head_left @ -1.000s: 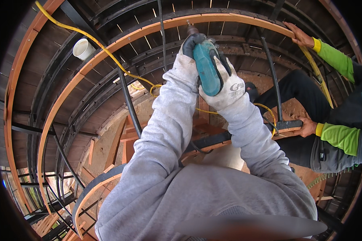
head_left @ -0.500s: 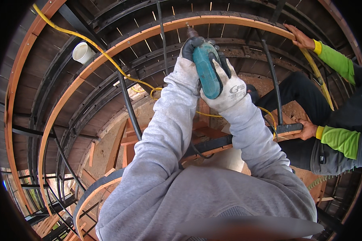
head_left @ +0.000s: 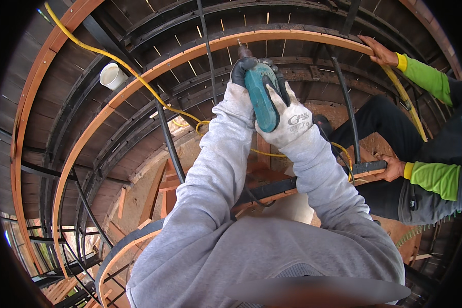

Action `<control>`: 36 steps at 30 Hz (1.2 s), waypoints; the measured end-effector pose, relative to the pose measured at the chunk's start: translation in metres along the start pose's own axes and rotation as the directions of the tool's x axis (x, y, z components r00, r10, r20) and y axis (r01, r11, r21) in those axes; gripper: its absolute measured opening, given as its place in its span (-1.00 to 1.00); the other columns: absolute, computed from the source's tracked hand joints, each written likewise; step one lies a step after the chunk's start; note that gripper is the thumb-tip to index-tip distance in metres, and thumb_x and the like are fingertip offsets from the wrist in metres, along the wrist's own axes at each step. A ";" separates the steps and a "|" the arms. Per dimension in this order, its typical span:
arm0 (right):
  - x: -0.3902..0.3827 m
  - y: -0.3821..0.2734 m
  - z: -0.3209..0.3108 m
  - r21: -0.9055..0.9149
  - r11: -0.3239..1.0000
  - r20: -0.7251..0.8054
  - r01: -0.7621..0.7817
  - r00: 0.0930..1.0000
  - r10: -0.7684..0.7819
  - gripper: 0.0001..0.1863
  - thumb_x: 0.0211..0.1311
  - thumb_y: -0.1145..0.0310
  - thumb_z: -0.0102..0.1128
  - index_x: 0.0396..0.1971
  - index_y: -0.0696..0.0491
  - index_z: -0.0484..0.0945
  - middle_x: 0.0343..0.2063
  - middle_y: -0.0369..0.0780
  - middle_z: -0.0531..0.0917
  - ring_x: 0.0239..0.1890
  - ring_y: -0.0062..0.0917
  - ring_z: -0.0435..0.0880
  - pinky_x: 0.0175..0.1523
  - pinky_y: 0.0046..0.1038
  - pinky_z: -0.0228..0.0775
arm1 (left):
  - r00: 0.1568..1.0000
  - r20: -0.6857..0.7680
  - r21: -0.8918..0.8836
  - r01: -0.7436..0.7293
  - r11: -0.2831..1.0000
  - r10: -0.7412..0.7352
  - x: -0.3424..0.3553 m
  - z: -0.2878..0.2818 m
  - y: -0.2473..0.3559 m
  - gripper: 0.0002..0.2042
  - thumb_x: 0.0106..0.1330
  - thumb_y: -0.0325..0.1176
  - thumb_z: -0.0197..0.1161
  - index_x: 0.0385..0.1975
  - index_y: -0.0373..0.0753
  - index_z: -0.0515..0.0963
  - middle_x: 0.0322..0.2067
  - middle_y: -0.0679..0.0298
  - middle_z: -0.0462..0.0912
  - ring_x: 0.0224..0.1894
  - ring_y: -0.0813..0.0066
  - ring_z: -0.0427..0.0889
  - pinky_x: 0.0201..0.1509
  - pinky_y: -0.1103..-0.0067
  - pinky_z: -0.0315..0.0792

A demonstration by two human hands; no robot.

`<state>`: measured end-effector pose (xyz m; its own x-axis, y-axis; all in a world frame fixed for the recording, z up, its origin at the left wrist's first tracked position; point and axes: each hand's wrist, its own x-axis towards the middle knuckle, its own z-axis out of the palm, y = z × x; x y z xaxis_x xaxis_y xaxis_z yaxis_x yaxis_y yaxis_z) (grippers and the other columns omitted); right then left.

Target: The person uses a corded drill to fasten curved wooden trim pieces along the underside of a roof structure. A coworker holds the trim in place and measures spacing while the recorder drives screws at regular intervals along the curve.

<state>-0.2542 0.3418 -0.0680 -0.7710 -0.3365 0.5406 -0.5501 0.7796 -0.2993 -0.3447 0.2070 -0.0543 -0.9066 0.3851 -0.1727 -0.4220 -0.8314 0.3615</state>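
Note:
Both my gloved hands are closed around a teal power drill (head_left: 263, 100), held out in front of me. My left hand (head_left: 243, 70) wraps the front of its body near the dark chuck. My right hand (head_left: 286, 113), in a white and grey glove, grips it from the right side and rear. The drill's tip meets the inner edge of a curved wooden strip (head_left: 210, 45) that runs along a black metal frame. Whether the tip is turning cannot be seen.
At right, a co-worker's hand (head_left: 379, 50) holds the strip's end and the other hand (head_left: 391, 168) a lower rail. A yellow cord (head_left: 95, 50) crosses at left by a white cup (head_left: 112, 76). Black upright bars (head_left: 209, 46) stand nearby. Wood offcuts (head_left: 151, 197) lie below.
My view has shifted slightly, so the frame and cup sit a little lower and further right. The drill stays in both hands with its tip at the wooden strip.

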 end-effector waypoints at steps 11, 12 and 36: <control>-0.006 0.004 0.014 0.011 0.998 0.018 -0.054 0.998 0.054 -0.09 0.03 0.10 0.44 0.39 0.03 0.26 0.25 0.15 0.42 0.22 0.19 0.51 0.29 -0.05 0.48 | 0.998 0.061 0.165 -0.032 0.986 0.023 0.012 -0.020 0.002 -0.55 0.06 -0.10 0.34 -0.17 -0.34 0.58 -0.30 -0.01 0.68 -0.27 0.00 0.71 -0.09 0.18 0.68; -0.009 0.002 0.015 0.017 0.994 0.041 -0.107 0.993 0.106 -0.08 0.02 0.09 0.44 0.39 0.02 0.25 0.25 0.18 0.41 0.22 0.18 0.51 0.29 -0.05 0.48 | 0.999 0.049 0.151 -0.026 0.988 0.019 0.016 -0.025 0.001 -0.55 0.06 -0.10 0.35 -0.17 -0.33 0.58 -0.30 -0.01 0.68 -0.26 0.01 0.70 -0.09 0.18 0.68; -0.006 -0.002 0.020 0.111 0.965 0.059 -0.238 0.971 0.233 -0.01 0.00 0.03 0.45 0.45 -0.01 0.22 0.23 0.21 0.46 0.25 0.18 0.49 0.27 -0.04 0.50 | 0.656 0.082 0.996 -0.077 -0.042 0.750 -0.338 -0.002 -0.044 -0.78 0.49 -0.38 0.13 -0.24 -0.43 0.63 -0.35 0.13 0.72 -0.33 0.36 0.71 -0.13 0.49 0.58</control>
<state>-0.2549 0.3321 -0.0863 -0.8953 -0.1764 0.4089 -0.3831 0.7734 -0.5051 -0.0195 0.1126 -0.0136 -0.9117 -0.3384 0.2332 0.0831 0.4039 0.9110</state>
